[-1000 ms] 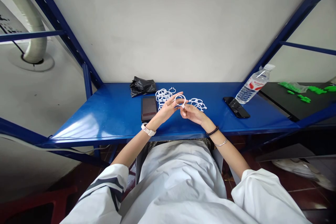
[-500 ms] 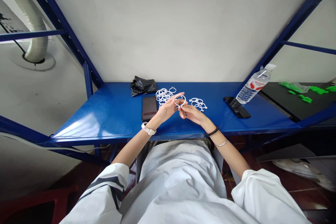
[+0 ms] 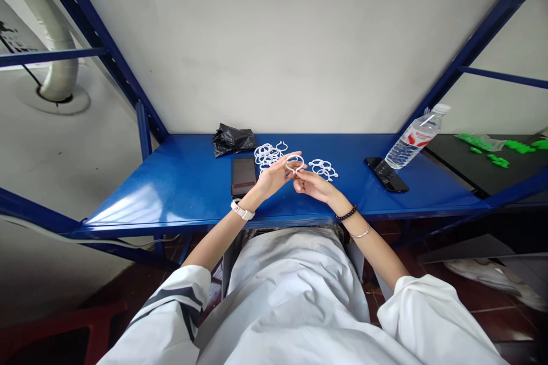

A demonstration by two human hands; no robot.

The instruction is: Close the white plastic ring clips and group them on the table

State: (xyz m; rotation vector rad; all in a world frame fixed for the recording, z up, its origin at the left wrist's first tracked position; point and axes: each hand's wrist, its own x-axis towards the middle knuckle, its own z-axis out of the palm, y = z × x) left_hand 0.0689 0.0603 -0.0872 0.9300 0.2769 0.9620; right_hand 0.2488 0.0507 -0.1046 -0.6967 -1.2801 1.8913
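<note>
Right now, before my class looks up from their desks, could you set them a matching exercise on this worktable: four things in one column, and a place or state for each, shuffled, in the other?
Things
1. white ring
2. phone
3. plastic bag
4. bottle

Places and states
A. lying flat on the blue table
B. crumpled, near the wall
C. transparent, with a white cap
D. held between the left hand and the right hand

Right pairs: 1-D, 2-A, 3-B, 4-C
</note>
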